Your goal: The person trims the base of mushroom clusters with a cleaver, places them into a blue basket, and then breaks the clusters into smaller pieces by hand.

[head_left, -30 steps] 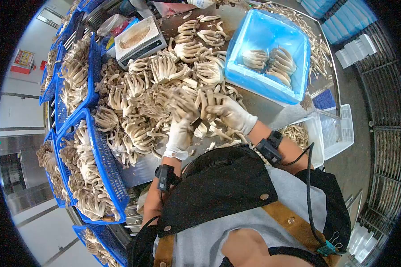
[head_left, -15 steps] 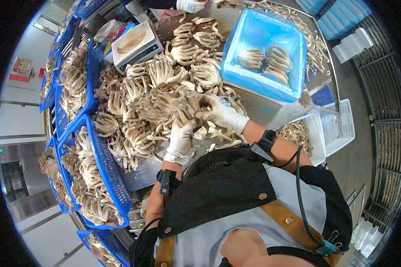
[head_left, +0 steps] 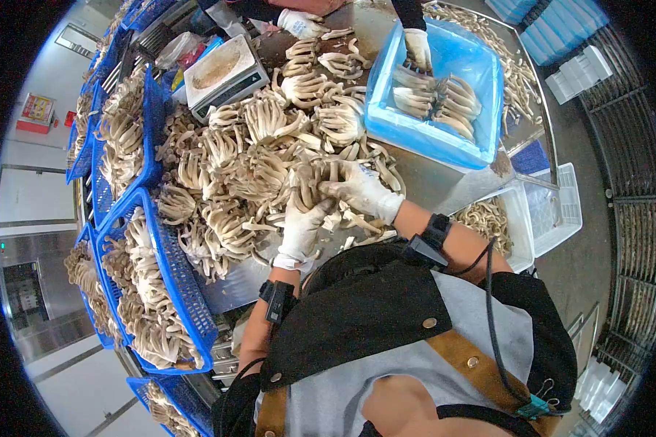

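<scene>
My left hand point(head_left: 302, 227), in a white glove, has its fingers wrapped round a mushroom cluster point(head_left: 306, 183) above the near side of the table. Beside it my right hand point(head_left: 364, 191), also gloved, pinches the same cluster from the right. A large heap of mushroom clusters point(head_left: 244, 156) spreads just beyond and to the left of both hands. Small loose pieces point(head_left: 350, 221) lie below my right hand. Past the heap, a blue-lined box point(head_left: 434, 149) holds several bundled clusters.
A co-worker's gloved hand point(head_left: 418, 49) reaches into the box; the other point(head_left: 302, 25) is at the far edge. A scale point(head_left: 224, 73) stands back left. Blue crates point(head_left: 169, 273) of mushrooms line the left. White bins point(head_left: 520, 233) stand right, near loose stems point(head_left: 514, 80).
The co-worker's hand has come into the blue-lined box, where another cluster now lies at the far left. My hands have shifted slightly, with the cluster between them turned.
</scene>
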